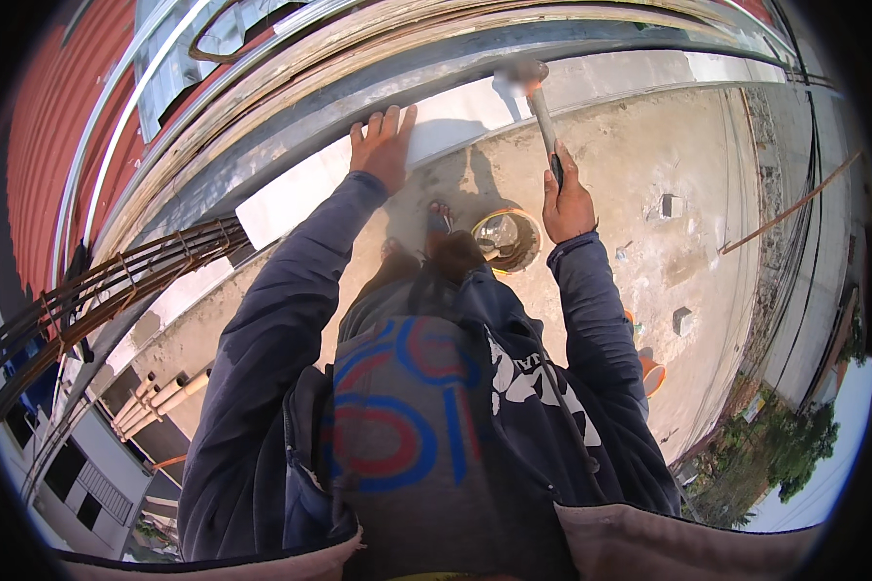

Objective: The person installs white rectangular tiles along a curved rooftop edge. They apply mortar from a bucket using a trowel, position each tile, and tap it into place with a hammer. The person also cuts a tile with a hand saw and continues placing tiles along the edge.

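Beige concrete floor (698,378) beside white straight-edged blocks (295,198); left hand (383,155) flat on blocks, unclenched; right hand (570,205) clamped on grey-shafted hammer (543,116), head over blocks; best tap clear of left hand.

Navy jacket (295,276) — white print (513,380), grey shirt (417,528) — red-blue curves (383,480)

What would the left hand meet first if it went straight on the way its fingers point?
Probably the long grey strip just past the left hand, with the tan strips beyond. Depth is unclear, so it might pass above the grey one.
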`<act>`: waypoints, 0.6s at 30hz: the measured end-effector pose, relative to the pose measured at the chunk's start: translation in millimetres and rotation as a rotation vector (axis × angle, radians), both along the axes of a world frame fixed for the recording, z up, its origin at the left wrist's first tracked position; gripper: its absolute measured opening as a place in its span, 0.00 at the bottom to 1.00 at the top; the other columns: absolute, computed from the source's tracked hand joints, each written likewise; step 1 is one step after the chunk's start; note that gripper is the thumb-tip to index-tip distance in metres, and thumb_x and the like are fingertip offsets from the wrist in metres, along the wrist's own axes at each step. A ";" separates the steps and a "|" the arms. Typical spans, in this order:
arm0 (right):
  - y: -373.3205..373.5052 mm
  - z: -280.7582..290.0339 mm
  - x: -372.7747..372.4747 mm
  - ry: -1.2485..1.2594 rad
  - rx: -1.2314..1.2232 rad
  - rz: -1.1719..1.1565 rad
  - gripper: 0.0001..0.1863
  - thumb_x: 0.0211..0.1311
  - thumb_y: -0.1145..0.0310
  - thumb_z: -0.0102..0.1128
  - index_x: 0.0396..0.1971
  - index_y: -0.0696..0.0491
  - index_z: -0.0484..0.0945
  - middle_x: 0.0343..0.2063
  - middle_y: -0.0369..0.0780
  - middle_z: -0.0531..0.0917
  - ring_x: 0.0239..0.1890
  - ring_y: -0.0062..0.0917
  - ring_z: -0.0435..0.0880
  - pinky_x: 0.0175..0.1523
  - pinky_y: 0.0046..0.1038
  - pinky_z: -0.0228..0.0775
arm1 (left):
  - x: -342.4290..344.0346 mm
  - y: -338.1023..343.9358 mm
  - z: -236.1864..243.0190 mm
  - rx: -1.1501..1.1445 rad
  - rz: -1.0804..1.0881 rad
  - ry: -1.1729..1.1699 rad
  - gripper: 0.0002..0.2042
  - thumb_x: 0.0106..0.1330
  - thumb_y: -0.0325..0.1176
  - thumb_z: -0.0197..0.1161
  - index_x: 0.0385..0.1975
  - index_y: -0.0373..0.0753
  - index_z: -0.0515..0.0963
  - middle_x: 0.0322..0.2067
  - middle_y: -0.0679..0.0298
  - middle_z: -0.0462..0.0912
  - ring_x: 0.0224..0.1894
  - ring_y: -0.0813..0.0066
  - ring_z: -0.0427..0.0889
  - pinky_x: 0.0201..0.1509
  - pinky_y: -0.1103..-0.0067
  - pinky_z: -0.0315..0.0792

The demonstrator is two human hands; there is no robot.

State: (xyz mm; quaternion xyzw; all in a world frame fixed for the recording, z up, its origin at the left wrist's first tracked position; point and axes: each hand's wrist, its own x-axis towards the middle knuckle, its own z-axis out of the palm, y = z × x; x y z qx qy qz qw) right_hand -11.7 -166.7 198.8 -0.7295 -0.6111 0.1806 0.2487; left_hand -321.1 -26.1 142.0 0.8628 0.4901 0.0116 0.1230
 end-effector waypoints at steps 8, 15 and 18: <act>-5.5 -14.4 2.3 0.208 -0.135 -0.039 0.28 0.83 0.60 0.49 0.78 0.45 0.60 0.62 0.52 0.82 0.58 0.47 0.86 0.59 0.40 0.80 | -9.2 -5.8 12.8 -0.004 0.028 -0.020 0.43 0.62 0.37 0.70 0.79 0.49 0.59 0.75 0.54 0.63 0.77 0.53 0.63 0.77 0.44 0.52; -28.8 10.4 -48.3 0.197 -0.047 -0.024 0.28 0.83 0.63 0.49 0.77 0.49 0.62 0.64 0.52 0.81 0.62 0.46 0.84 0.61 0.38 0.78 | -159.0 -63.0 8.8 0.086 0.199 0.012 0.27 0.75 0.45 0.62 0.74 0.55 0.71 0.76 0.62 0.66 0.78 0.54 0.62 0.79 0.52 0.54; -40.5 21.9 -89.0 0.224 -0.092 -0.013 0.28 0.83 0.63 0.49 0.78 0.49 0.62 0.65 0.53 0.80 0.66 0.44 0.81 0.66 0.38 0.75 | -245.4 -79.0 21.8 0.035 0.309 0.080 0.26 0.76 0.41 0.63 0.73 0.51 0.72 0.74 0.54 0.68 0.75 0.52 0.67 0.76 0.57 0.63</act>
